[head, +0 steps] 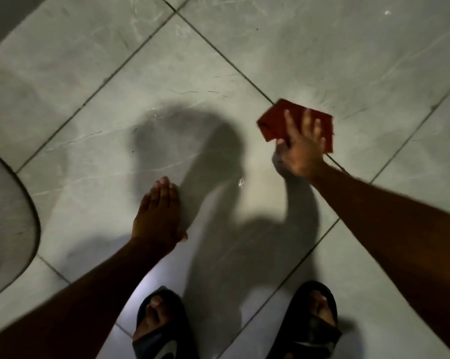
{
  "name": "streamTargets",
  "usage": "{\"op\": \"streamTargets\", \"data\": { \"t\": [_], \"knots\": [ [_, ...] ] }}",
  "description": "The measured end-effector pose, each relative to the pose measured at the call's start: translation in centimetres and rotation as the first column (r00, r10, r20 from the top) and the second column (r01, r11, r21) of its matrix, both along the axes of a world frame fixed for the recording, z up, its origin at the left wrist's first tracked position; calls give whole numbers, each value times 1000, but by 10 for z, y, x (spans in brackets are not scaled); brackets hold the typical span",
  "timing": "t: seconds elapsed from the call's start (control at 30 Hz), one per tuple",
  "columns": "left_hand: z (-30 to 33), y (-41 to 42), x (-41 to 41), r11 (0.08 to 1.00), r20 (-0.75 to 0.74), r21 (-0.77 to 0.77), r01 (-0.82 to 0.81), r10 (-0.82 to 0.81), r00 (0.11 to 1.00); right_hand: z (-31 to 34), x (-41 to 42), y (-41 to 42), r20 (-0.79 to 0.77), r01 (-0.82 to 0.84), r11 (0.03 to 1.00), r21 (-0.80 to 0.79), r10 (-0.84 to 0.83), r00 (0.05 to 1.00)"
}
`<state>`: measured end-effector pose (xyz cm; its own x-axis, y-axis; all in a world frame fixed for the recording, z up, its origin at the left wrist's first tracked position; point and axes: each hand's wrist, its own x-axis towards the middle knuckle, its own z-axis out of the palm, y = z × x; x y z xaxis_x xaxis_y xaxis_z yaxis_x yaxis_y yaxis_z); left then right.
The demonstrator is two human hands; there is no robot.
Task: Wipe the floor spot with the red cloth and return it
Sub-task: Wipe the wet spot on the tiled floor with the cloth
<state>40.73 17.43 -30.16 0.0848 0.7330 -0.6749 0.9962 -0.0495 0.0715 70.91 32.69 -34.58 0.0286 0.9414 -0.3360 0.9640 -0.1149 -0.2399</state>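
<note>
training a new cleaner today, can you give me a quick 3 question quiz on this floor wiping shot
1. True or false: the red cloth lies under the right hand, fingers spread on it.
2. What is the left hand doing? A) holding a second cloth B) resting flat on the tile floor, empty C) gripping a sandal
3. Fill in: the cloth lies across a dark ____ line between tiles.

Key
1. True.
2. B; nothing is in that hand.
3. Grout; the line runs diagonally past the cloth. Both feet wear dark sandals.
</note>
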Motion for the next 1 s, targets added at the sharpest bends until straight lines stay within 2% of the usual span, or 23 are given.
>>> {"op": "streamTargets", "data": {
  "t": [0.07, 0.1, 0.13, 0.2, 0.27, 0.3, 0.37, 0.47, 0.53, 0.6, 0.73, 0.8, 0.83, 0.9, 0.93, 0.97, 1.0],
  "knots": [
    [4, 2, 3, 1000, -17, -21, 8, -9, 1000, 9, 23, -64, 45, 234, 972, 3, -234, 971],
    [6, 4, 5, 999, -22, -30, 12, -13, 1000, 19, 19, -108, 69, 313, 949, -29, -311, 948],
    [6, 5, 6, 999, -24, -36, 15, -16, 1000, 28, 7, -156, 90, 323, 944, -65, -317, 944],
    [6, 5, 6, 999, -25, -39, 19, -20, 1000, 40, -35, -243, 95, 186, 972, -142, -174, 980],
    [5, 3, 3, 1000, -13, -23, 17, -17, 1000, 44, -81, -277, 35, 50, 962, -270, -42, 999],
    [3, 2, 3, 1000, -6, -13, 18, -19, 1000, 41, -101, -264, -26, 23, 963, -268, -31, 999],
    [-1, 0, 1, 1000, 8, 7, 15, -15, 1000, 25, -123, -193, -111, -23, 995, -99, 12, 994],
    [-6, -2, -2, 1000, 20, 6, 6, -6, 1000, 9, -109, -52, -113, -181, 984, -5, 179, 977],
    [-6, -2, -3, 1000, 12, -4, 6, -6, 1000, 10, -73, 1, -88, -151, 988, -39, 148, 985],
    [-3, -1, 0, 1000, -19, -13, 19, -20, 1000, 21, -31, -8, -5, -49, 998, -50, 48, 999],
    [3, 0, 5, 999, -66, -10, 37, -38, 997, 47, 6, -123, 10, 291, 956, -43, -290, 957],
    [9, -2, 9, 999, -81, 10, 37, -36, 996, 61, -16, -183, -7, 281, 954, -104, -283, 959],
    [15, -5, 14, 999, -88, 11, 34, -32, 996, 69, -28, -202, -97, 246, 955, -164, -264, 960],
    [31, -15, 27, 998, -40, 14, -59, 59, 997, 84, -47, -213, -287, 177, 938, -298, -265, 920],
    [43, -21, 36, 984, 30, 4, -181, 181, 983, 94, -52, -207, -347, 121, 924, -362, -254, 903],
    [57, -25, 45, 941, 114, -27, -337, 338, 934, 107, -56, -199, -372, 68, 907, -415, -237, 898],
    [75, -26, 52, 858, 191, -89, -506, 514, 837, 122, -62, -190, -390, 24, 906, -422, -205, 898]
  ]
}}
